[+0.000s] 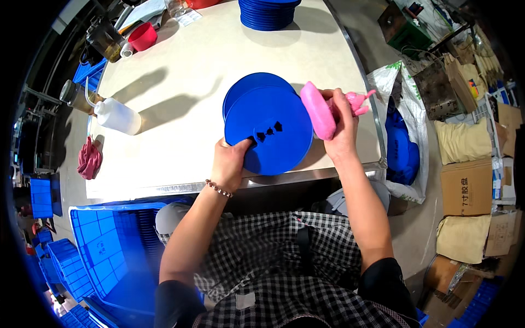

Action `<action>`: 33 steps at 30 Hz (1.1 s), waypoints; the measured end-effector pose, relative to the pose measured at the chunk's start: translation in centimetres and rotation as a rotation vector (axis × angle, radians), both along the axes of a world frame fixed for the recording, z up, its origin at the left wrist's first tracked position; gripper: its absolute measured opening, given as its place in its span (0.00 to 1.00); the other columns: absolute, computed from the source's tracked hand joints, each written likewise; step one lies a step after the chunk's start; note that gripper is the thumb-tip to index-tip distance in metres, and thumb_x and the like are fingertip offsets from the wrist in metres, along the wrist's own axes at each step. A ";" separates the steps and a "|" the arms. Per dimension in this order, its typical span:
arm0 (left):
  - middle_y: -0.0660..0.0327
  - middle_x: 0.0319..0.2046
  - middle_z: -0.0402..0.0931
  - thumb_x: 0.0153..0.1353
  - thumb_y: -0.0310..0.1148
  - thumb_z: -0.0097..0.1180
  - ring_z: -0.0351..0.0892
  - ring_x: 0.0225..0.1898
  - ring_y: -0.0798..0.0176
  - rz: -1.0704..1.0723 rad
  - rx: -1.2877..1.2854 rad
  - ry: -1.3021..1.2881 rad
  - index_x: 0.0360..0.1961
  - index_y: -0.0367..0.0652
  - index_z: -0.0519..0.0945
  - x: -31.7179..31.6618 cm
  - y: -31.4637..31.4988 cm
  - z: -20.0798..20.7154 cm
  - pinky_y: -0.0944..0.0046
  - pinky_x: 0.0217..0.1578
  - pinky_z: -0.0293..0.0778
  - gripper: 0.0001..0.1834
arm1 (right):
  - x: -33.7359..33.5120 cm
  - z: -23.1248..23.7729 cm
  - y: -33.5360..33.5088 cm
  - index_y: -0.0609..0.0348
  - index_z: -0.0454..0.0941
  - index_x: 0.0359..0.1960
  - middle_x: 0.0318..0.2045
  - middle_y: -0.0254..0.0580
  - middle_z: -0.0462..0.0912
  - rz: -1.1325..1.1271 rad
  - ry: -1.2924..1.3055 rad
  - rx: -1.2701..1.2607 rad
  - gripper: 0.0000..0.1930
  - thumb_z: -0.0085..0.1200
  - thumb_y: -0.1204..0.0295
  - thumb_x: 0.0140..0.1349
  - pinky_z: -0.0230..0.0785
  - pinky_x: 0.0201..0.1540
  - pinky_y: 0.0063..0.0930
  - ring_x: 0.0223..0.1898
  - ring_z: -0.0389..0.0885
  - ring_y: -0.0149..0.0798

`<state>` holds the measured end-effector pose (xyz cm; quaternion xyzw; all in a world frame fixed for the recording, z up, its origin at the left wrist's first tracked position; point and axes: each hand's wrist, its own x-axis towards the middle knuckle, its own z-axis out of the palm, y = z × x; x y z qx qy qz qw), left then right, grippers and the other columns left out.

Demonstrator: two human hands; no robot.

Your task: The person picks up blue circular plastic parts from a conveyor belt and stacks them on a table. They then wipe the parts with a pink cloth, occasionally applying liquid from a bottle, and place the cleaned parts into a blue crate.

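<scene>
My left hand [228,162] grips a blue plastic reel [273,109] by its near left side, the thumb lying on the front face by the cut-outs at its middle. A second round rim shows behind that face, up and to the left. The fingers under it are hidden. My right hand [343,128] is closed around a bunched pink cloth [318,112], just right of the reel. A smooth, flattened part of the cloth bulges toward the reel, and a twisted end sticks out on the other side.
A stack of blue discs [268,13] stands at the table's [186,71] far side. On the left are a white squeeze bottle [118,116], a dark red cloth [89,158] and a red cup [143,36]. A white sack [391,82] with blue pieces stands right; a blue crate [104,240], lower left.
</scene>
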<state>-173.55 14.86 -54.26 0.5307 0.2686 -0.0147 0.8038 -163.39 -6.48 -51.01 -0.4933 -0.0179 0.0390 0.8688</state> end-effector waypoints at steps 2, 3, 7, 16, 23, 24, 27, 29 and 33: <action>0.54 0.41 0.84 0.63 0.23 0.57 0.84 0.40 0.63 -0.029 -0.062 -0.035 0.46 0.30 0.81 -0.5 0.2 -0.1 0.63 0.43 0.82 0.11 | -0.2 0.4 0.3 0.63 0.80 0.43 0.39 0.39 0.84 -0.002 -0.002 0.050 0.20 0.57 0.55 0.69 0.76 0.48 0.28 0.42 0.83 0.32; 0.55 0.41 0.84 0.64 0.24 0.58 0.84 0.41 0.64 -0.046 -0.094 -0.054 0.46 0.31 0.81 -0.7 0.2 0.0 0.64 0.43 0.82 0.11 | -0.3 0.6 0.2 0.62 0.80 0.43 0.39 0.38 0.84 0.006 0.006 0.077 0.20 0.57 0.55 0.69 0.76 0.49 0.29 0.43 0.83 0.32; 0.57 0.40 0.84 0.64 0.27 0.59 0.84 0.41 0.65 -0.133 -0.038 -0.050 0.45 0.34 0.81 -0.5 -0.2 0.4 0.63 0.45 0.81 0.11 | -0.3 1.5 -0.4 0.63 0.80 0.45 0.40 0.39 0.84 -0.005 -0.039 0.124 0.20 0.55 0.55 0.70 0.76 0.50 0.29 0.43 0.84 0.34; 0.66 0.40 0.76 0.60 0.33 0.66 0.78 0.44 0.66 -0.211 -0.386 -0.299 0.48 0.42 0.75 -1.9 -1.9 0.0 0.55 0.51 0.77 0.18 | -0.7 2.0 -1.9 0.68 0.81 0.45 0.41 0.44 0.86 -0.053 -0.145 0.057 0.23 0.53 0.54 0.70 0.77 0.50 0.28 0.42 0.85 0.34; 0.67 0.41 0.72 0.55 0.39 0.72 0.76 0.51 0.63 -0.408 -0.532 -0.208 0.55 0.44 0.71 -2.2 -1.4 0.8 0.48 0.59 0.74 0.30 | -0.5 2.0 -3.1 0.63 0.80 0.44 0.40 0.41 0.85 -0.054 -0.082 0.100 0.20 0.54 0.54 0.70 0.79 0.49 0.33 0.43 0.84 0.35; 0.62 0.49 0.75 0.54 0.44 0.74 0.75 0.56 0.59 -0.458 -0.518 -0.263 0.61 0.42 0.70 -2.3 -1.1 -0.5 0.46 0.62 0.72 0.37 | -0.4 2.0 -3.0 0.63 0.80 0.44 0.39 0.41 0.84 -0.065 -0.061 0.119 0.20 0.54 0.54 0.70 0.79 0.48 0.33 0.42 0.85 0.35; 0.57 0.57 0.74 0.54 0.48 0.75 0.74 0.61 0.56 -0.370 -0.510 -0.306 0.65 0.41 0.69 -2.6 -2.9 0.8 0.46 0.63 0.71 0.43 | 0.1 2.1 -3.3 0.61 0.80 0.43 0.38 0.39 0.84 -0.120 -0.065 0.115 0.18 0.54 0.55 0.71 0.79 0.45 0.32 0.40 0.84 0.34; 0.69 0.37 0.72 0.57 0.56 0.69 0.77 0.49 0.64 -0.317 -0.435 -0.247 0.43 0.47 0.75 -2.7 -3.6 1.4 0.48 0.57 0.76 0.27 | 0.3 2.5 -3.3 0.62 0.80 0.43 0.38 0.39 0.84 -0.148 -0.069 0.108 0.17 0.55 0.57 0.71 0.79 0.45 0.31 0.39 0.84 0.34; 0.72 0.38 0.70 0.60 0.49 0.69 0.77 0.42 0.67 -0.349 -0.559 -0.333 0.45 0.48 0.74 -3.3 -2.9 -2.1 0.53 0.50 0.79 0.23 | 0.0 2.9 -2.4 0.69 0.82 0.41 0.40 0.43 0.87 -0.213 -0.302 -0.359 0.14 0.61 0.66 0.68 0.77 0.49 0.27 0.43 0.84 0.32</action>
